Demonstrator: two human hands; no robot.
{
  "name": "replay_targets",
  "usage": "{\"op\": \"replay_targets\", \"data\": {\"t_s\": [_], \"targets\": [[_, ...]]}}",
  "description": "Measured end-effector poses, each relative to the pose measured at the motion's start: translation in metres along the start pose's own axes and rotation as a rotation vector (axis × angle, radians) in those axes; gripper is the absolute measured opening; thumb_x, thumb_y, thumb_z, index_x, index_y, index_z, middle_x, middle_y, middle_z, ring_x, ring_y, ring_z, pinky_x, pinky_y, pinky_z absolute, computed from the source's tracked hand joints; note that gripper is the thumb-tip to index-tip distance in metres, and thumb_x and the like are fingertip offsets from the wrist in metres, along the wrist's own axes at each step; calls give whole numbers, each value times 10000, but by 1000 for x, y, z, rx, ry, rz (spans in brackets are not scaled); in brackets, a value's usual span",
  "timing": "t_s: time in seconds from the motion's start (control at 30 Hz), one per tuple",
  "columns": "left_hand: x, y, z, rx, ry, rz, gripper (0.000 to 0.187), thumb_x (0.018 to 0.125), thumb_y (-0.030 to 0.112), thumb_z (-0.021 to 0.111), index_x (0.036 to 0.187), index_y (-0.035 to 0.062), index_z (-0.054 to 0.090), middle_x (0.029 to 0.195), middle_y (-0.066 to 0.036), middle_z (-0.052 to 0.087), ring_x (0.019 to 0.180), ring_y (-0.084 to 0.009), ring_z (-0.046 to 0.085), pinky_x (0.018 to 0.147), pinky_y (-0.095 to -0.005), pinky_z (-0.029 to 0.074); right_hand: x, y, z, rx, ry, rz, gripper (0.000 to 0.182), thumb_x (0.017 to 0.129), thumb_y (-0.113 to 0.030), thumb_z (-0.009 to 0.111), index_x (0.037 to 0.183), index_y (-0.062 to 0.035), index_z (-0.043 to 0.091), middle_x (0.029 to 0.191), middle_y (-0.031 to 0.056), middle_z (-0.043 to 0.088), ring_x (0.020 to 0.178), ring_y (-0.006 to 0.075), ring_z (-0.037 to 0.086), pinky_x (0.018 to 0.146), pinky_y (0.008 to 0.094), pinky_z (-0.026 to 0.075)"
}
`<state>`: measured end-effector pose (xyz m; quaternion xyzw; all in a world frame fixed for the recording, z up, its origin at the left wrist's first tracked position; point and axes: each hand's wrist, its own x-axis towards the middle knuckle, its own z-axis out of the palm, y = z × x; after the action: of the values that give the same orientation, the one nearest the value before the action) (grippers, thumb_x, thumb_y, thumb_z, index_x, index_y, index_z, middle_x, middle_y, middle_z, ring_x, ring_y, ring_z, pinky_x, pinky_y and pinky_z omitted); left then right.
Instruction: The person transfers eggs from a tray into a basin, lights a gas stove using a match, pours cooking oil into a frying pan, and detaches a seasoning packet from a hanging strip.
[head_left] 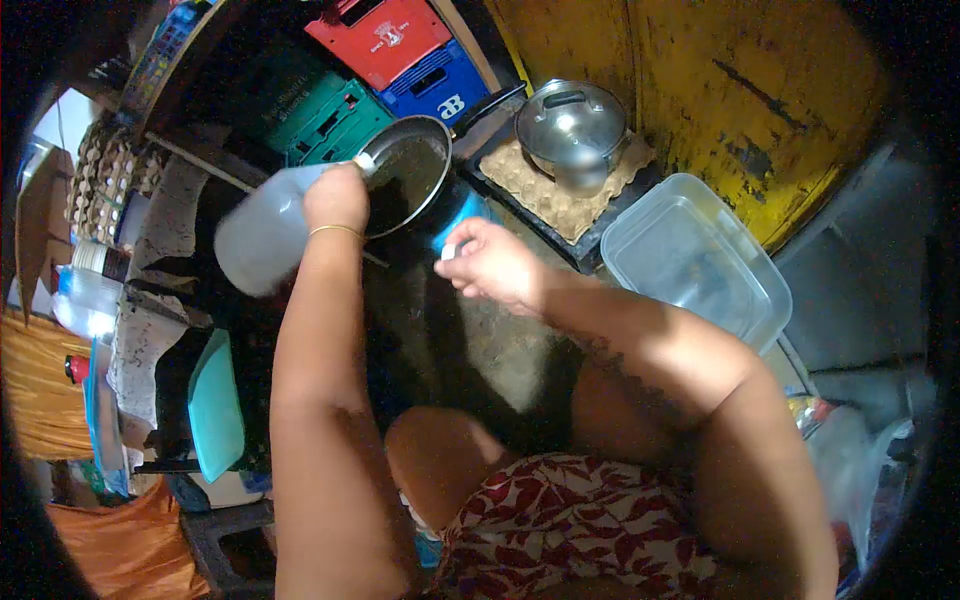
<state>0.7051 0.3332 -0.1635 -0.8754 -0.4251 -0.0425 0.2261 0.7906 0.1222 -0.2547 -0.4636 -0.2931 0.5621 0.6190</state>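
My left hand [337,200] is closed around the neck of a cloudy plastic jug [262,235], which is tilted with its mouth over the near left rim of a frying pan [405,170]. The pan is dark inside, and its black handle points to the upper right. Lower and to the right, my right hand [495,268] pinches a small white cap [449,252] between thumb and fingers. A bright blue thing [462,220] lies just beyond that hand, partly hidden by it.
A lidded pot [565,125] sits on a cardboard egg tray [545,195]. Right of it stands a clear plastic tub [690,250]. Red [385,40], blue [440,85] and green crates [335,120] are stacked behind the pan. At left is a turquoise tray [215,410].
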Motion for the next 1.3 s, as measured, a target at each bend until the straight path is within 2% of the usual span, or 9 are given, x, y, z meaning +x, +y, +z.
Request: {"op": "replay_targets", "data": {"t_s": [0.27,0.7,0.9,1.0,1.07,1.1,1.17,1.23,1.3], "targets": [[-25,-37,-21,-373,49,-268,228,798,160,633,926,-26,666,926,-261,663,907,-409,642,804,-455,511,8,-12,-13,153,187,-50,257,909,-164,655,1092,-81,496,917,32,585,794,110,583,670,261,509],[-141,28,-63,-488,278,348,120,747,79,669,766,65,551,788,-140,603,754,-355,614,643,-456,501,2,-16,2,87,81,-502,363,773,59,694,1103,-27,569,1063,108,630,944,144,628,777,277,524],[-155,16,-84,-388,301,422,85,762,64,644,757,78,560,754,-123,589,707,-333,616,607,-443,511,-20,-27,9,-522,192,-969,324,723,39,713,1027,-49,645,1027,73,646,921,190,639,818,308,534],[-163,15,-90,-325,327,439,82,740,58,639,755,90,565,741,-109,579,687,-317,615,586,-427,507,-24,-29,12,-516,158,-822,265,801,12,703,1049,1,611,987,66,643,846,118,637,736,221,536],[-168,18,-93,-290,346,463,73,733,69,630,752,99,566,739,-97,576,679,-302,614,574,-415,505,-21,-24,9,-38,49,-337,212,919,-199,612,954,10,606,808,93,653,634,140,636,543,241,535],[-170,21,-95,-257,361,491,64,727,80,621,748,108,567,737,-85,572,671,-286,614,562,-403,503,-21,-21,7,-39,55,-339,212,919,-199,612,954,10,606,808,93,653,634,140,636,543,241,535],[-174,25,-94,-216,359,531,52,727,99,612,746,118,568,738,-74,570,668,-271,613,554,-393,501,-23,-15,0,245,-37,269,439,987,-399,441,877,0,587,628,107,623,436,158,574,371,265,462],[-176,28,-94,-173,357,572,41,727,118,604,744,128,568,739,-64,568,666,-256,612,546,-383,500,-30,-17,7,-57,-220,503,403,1004,-330,360,878,-5,562,580,96,614,414,181,581,335,276,442],[-178,30,-96,-165,362,589,42,734,149,602,748,133,565,740,-57,566,673,-242,615,547,-374,503,-32,0,16,116,-339,503,337,994,-280,388,897,-7,559,606,105,627,453,196,611,350,271,462]]}}
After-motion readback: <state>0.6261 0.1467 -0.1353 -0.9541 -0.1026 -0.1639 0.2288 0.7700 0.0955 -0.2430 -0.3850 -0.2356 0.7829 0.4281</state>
